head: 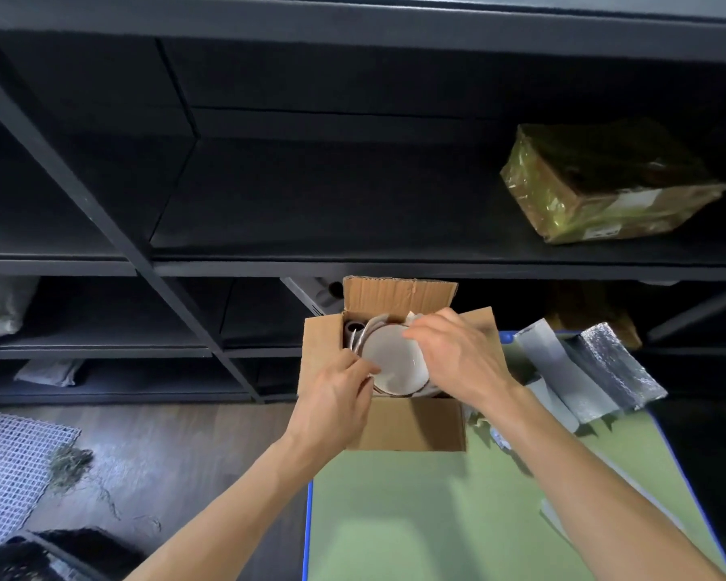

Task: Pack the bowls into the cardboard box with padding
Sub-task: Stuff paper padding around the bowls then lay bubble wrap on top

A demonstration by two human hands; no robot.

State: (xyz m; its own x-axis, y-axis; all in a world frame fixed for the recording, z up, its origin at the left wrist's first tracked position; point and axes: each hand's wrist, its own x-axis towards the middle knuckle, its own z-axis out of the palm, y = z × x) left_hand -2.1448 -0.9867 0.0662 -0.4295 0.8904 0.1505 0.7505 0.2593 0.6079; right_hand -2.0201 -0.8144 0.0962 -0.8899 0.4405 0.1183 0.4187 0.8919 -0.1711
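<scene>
Down on a green tabletop point(436, 517), blue-edged, pushed up against dark shelving point(353, 195). Wooden floor point(177, 446) off left of the left grip point(336, 396), with a mesh mat point(9, 467) further out. High and right of the right grip point(457, 354), a wrapped parcel point(604, 182) on a shelf. Just right of it, silver foil rolls point(596, 366). Pinching the white bowl point(390, 362) now, left grip at its left rim, right grip at its far rim, inside the open cardboard box point(411, 425), paper padding point(378, 320) tucked behind.

Bowl point(392, 362) rim covered at near left by the left hand point(336, 396), right side masked by the right hand point(457, 354), cardboard box point(411, 425) floor concealed beneath bowl and padding point(379, 320), dark object point(354, 329) in its far-left corner left unidentified, parcel point(604, 182) label print rendered unreadable, table point(436, 517) cut off below.
</scene>
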